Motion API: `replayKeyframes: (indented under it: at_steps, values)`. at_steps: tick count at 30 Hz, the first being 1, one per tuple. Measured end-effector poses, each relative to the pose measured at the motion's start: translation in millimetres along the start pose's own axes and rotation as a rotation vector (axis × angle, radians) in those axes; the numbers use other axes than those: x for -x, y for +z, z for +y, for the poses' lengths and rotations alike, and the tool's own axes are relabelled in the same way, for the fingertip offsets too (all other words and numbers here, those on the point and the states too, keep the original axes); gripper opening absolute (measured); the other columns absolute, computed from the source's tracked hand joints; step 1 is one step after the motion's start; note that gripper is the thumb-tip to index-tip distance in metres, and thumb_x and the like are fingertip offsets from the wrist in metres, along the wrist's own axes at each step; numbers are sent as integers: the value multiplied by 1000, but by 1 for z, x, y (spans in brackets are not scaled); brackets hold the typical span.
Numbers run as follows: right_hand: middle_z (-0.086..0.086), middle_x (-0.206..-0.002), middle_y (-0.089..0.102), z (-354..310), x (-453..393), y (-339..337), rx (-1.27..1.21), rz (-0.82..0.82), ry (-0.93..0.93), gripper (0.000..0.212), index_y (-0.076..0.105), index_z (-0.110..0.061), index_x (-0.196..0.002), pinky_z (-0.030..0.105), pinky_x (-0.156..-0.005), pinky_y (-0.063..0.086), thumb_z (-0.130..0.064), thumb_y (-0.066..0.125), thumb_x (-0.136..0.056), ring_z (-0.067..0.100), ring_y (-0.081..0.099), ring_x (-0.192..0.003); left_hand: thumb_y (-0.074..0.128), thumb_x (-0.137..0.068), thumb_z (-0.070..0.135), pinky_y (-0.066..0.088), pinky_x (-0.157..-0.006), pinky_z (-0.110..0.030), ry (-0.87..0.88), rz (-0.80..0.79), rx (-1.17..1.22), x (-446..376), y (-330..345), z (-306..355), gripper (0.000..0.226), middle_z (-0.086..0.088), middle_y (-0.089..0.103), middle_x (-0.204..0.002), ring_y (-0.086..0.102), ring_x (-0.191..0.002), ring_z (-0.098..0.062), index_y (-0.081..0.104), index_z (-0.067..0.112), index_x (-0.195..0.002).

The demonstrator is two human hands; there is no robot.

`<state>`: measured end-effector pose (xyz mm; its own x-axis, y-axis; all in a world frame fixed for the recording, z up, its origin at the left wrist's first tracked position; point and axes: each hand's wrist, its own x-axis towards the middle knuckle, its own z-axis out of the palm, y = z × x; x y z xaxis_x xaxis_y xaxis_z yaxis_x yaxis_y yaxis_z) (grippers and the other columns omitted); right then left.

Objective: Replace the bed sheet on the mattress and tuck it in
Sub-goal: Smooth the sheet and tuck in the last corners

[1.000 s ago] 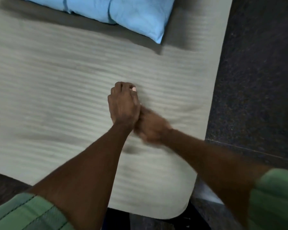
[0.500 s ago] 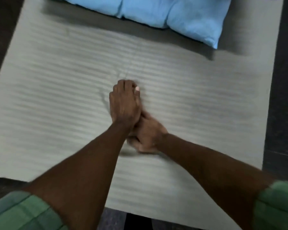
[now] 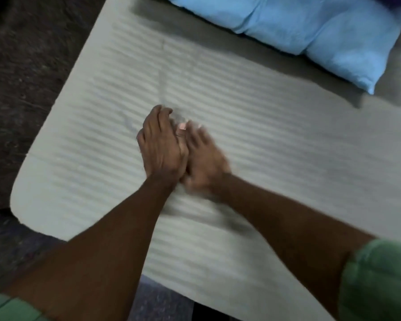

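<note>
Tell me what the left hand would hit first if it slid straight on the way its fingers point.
Only striped sheet lies ahead of the left hand; farther on that line probably reaches the blue pillow.

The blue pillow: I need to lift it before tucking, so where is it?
In the head view, the blue pillow lies at the upper right on the striped sheet, beyond both hands.

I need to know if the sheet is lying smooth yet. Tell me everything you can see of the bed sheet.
The bed sheet is pale grey-green cloth with fine woven stripes across it. It covers the mattress top flat, down over the rounded near-left corner. Faint creases run near the middle, ahead of the hands. The left hand and right hand rest on it side by side, touching each other. A light blue pillow lies on its far end. The picture is blurred; tucking cannot be judged.
</note>
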<state>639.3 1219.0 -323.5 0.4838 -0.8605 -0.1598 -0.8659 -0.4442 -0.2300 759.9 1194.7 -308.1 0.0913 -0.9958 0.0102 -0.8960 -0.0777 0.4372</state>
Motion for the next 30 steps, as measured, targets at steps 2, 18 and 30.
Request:
replayKeyframes:
  at_steps: [2,18,30]
  values:
    - [15,-167,27,-21,10,1,-48,-47,-234,69,33,-16,-160,53,-127,8,-47,41,-99,33,7,-159,32,-106,46,27,-115,-41,-39,10,-17,-1,-6,-11,50,-2,40,-158,35,-147,-19,45,18,-146]
    - [12,-172,-2,-58,-99,0,50,-24,-88,96,2,-11,-165,48,-128,4,-71,29,-95,27,-10,-159,25,-105,51,27,-116,-43,-28,-7,-123,-44,-35,-67,58,-5,36,-161,31,-149,-22,43,16,-148]
    - [13,-172,0,-32,-203,-17,-30,156,328,76,5,-9,-164,49,-128,3,-51,23,-104,31,-2,-159,32,-106,49,29,-113,-46,-52,60,-148,-79,-52,-123,53,-7,35,-160,32,-147,-25,41,18,-148]
